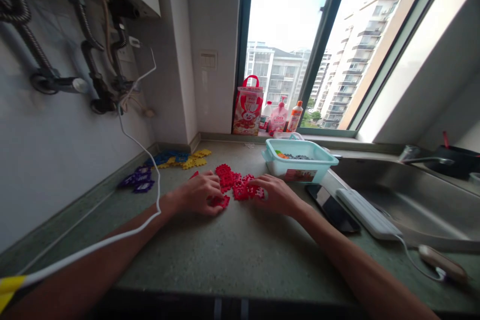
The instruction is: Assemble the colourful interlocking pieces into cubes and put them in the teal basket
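Several red toothed-edge building pieces lie in a loose pile at the middle of the counter. At the pile's left side, my left hand curls its fingers round a red piece; part of that piece is hidden under the fingers. My right hand rests at the pile's right side, with fingers and thumb closed about another red piece. Farther back on the left are groups of yellow pieces, blue pieces and purple pieces.
A light-blue tub holding grey, orange and green pieces stands behind my right hand. A black phone, a white power strip and a sink are to the right. A white cable crosses in front of my left forearm.
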### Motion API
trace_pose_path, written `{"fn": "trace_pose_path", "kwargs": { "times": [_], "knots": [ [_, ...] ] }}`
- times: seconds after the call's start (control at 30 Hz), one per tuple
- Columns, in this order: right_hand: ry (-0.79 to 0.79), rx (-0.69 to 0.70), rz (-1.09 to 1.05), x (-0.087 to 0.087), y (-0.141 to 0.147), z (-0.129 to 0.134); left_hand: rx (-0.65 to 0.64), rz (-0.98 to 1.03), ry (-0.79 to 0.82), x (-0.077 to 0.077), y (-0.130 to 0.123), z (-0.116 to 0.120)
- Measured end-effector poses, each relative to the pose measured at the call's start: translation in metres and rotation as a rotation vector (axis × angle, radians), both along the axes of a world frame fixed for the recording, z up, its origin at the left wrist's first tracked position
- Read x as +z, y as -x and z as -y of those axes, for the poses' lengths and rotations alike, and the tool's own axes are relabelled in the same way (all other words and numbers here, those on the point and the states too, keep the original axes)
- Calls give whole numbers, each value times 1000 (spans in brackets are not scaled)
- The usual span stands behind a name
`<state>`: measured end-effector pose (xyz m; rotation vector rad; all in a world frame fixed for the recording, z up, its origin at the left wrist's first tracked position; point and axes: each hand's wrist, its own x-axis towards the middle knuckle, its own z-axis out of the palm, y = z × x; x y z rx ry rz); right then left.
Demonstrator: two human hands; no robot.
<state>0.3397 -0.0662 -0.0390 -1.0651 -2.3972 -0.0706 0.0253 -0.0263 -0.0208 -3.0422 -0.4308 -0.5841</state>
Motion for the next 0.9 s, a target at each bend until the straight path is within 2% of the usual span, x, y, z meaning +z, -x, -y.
{"fn": "trace_pose_path", "kwargs": {
  "times": [0.1,0.23,0.37,0.47,0.57,0.73,0.9],
  "knots": [
    [-42,41,-81,5,-3,1,0,16,6,-2,-6,5],
    [-64,124,-154,12,-1,7,119,35,124,-8,-20,13],
    [-29,199,-163,11,9,13,166,38,116,-14,-32,14],
    [13,258,-159,6,19,15,261,116,72,-12,-29,6],
    [47,314,-96,5,29,20,388,154,-10,-7,-13,-7],
    [85,274,102,7,45,34,445,99,-65,-8,11,-25],
    [69,181,129,0,56,39,487,69,-53,-17,0,-22]
  ]
}}
